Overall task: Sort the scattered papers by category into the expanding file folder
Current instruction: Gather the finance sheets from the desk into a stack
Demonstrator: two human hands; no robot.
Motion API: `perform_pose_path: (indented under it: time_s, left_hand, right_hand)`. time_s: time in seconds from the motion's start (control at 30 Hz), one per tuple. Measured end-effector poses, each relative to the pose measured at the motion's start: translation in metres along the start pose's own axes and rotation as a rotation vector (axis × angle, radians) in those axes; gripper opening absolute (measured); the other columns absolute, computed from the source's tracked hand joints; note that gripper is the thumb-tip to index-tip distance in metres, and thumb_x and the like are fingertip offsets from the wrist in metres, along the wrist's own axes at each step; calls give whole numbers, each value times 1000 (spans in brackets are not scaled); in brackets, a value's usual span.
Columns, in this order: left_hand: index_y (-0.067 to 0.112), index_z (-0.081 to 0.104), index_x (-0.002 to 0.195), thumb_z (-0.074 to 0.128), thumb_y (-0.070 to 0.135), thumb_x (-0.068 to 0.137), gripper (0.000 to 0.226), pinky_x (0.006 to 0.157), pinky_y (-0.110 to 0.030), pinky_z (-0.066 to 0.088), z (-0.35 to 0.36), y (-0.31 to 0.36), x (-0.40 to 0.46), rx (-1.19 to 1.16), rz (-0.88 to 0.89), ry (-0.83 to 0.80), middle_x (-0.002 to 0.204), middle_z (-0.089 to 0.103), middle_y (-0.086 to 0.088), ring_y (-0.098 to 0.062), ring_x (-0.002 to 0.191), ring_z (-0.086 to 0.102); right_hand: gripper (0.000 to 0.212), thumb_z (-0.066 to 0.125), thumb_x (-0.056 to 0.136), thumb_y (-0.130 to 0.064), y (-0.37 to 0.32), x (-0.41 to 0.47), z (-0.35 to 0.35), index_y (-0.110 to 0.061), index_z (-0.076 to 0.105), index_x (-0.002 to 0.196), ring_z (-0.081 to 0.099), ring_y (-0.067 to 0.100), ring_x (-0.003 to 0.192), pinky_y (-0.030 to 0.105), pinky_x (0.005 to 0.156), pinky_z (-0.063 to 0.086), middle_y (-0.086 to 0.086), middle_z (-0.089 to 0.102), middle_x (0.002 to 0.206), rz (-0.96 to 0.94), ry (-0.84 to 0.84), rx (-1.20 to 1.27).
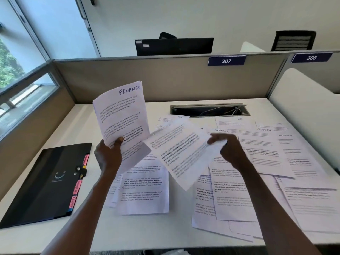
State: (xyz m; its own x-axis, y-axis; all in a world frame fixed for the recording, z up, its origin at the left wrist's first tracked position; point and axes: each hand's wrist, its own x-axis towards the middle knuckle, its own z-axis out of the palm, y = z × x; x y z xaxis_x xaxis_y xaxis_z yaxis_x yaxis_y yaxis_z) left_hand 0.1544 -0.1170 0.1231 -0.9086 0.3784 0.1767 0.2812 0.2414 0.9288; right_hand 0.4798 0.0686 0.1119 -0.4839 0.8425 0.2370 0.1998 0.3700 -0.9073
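**Papers in both hands over a cubicle desk**

The left hand (108,155) grips a thin sheaf (121,115) upright above the desk (88,116), thumb curled over its lower edge; the top page is headed "FINANCE" in handwriting. The right hand (228,150) pinches the corner of a sheet (180,150) held tilted in the air, its near edge overlapping the sheaf's lower corner.

Loose papers (257,162) cover the middle and right of the white desk, overlapping each other; some show headings such as "HR", "SPORTS" and "ADMIN", others are too blurred to read. The folder (46,184), black and closed, lies flat at the left, apart from the papers, with pink tabs (77,188) along its right edge.

A cable slot (209,109) is set in the desk's far side. Beige partitions (147,80) wall the desk, bearing plates "307" (226,60) and "306" (311,57). Beyond stand a monitor (174,46) and a chair (293,41). A window (20,57) with greenery outside fills the left.
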Motion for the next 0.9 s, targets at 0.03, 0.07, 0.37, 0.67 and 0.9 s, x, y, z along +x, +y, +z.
perform_pose_path:
  time_s: [0.03, 0.07, 0.37, 0.67, 0.9]
  left_hand:
    - [-3, 68, 106, 77, 25, 85, 36, 71, -38, 56, -1, -2, -1, 15, -11, 14, 104, 71, -21, -35, 87, 68]
    - [-2, 68, 106, 76, 26, 85, 36, 72, -41, 58, -3, -4, -1, 28, -25, 26, 104, 71, -22, -35, 88, 69]
    - [0, 69, 106, 77, 20, 85, 31, 70, -33, 50, -10, -10, -12, 101, -59, -12, 104, 72, -21, -33, 87, 68]
    - [2, 63, 122, 67, 10, 92, 31, 79, -33, 47, -10, -21, -24, 115, -93, -111, 117, 68, -19, -32, 99, 65]
    - [-6, 61, 123, 63, 5, 93, 31, 79, -34, 41, -23, -28, -18, 126, -135, -77, 119, 65, -26, -43, 108, 62]
  right_hand:
    - [39, 58, 81, 9, 18, -11, 0, -25, 76, 76, 70, 22, 86, 38, 81, 52, 14, 75, 87, 64, -43, 7]
    - [33, 59, 80, 9, 36, -22, 0, -19, 76, 81, 70, 24, 83, 40, 76, 54, 17, 74, 86, 123, -88, 21]
    - [44, 79, 73, -46, 68, -71, 5, -7, 73, 92, 68, 21, 88, 34, 79, 53, 3, 74, 96, 683, -447, 42]
    - [19, 67, 75, 2, 77, -67, 38, -14, 78, 77, 65, 21, 83, 27, 75, 46, 1, 71, 77, 496, 49, -283]
    - [25, 67, 77, 4, 52, -45, 26, -18, 77, 81, 66, 14, 81, 27, 76, 50, -5, 71, 77, 376, 247, -94]
